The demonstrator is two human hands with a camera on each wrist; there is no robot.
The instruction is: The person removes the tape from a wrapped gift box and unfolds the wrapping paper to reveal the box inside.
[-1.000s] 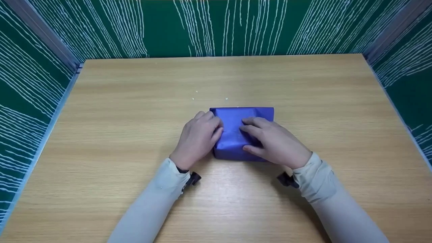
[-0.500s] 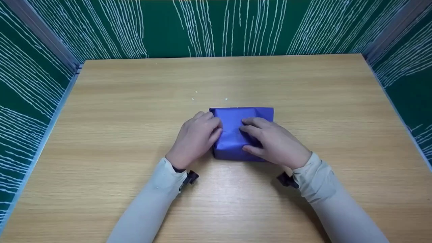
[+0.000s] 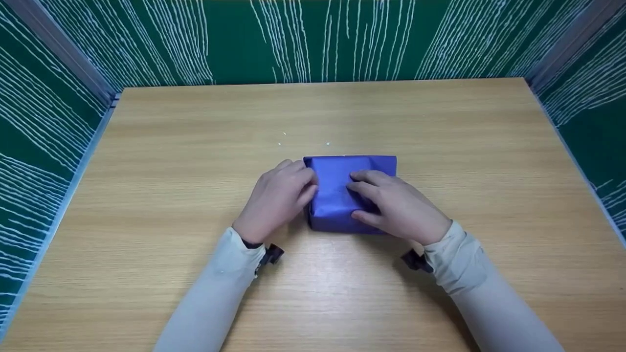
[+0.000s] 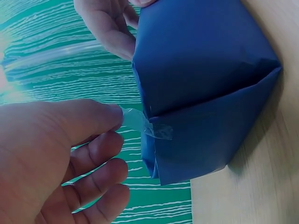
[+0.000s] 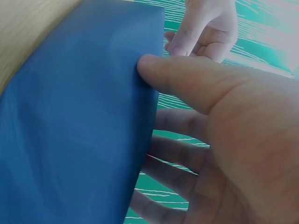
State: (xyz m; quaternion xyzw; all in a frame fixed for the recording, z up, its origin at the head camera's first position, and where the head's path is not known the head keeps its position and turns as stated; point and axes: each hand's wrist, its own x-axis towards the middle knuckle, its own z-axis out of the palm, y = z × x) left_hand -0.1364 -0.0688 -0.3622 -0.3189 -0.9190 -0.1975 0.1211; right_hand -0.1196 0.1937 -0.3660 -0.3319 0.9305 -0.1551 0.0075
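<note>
A parcel wrapped in blue-violet paper lies on the table, its long side running left to right. At its left end is my left hand. In the left wrist view, the thumb and forefinger of that left hand pinch a strip of clear tape. The strip's other end sticks to the folded paper flap of the parcel. My right hand rests on the parcel's top with fingers spread. Its thumb touches the paper near the front edge in the right wrist view.
The wooden table has a few tiny white scraps beyond the parcel. Green walls with white streaks bound its back and sides. A small black device sits on the left wrist, another on the right.
My left hand has shifted a little leftward, away from the parcel's left end. The right hand and the parcel have stayed in place.
</note>
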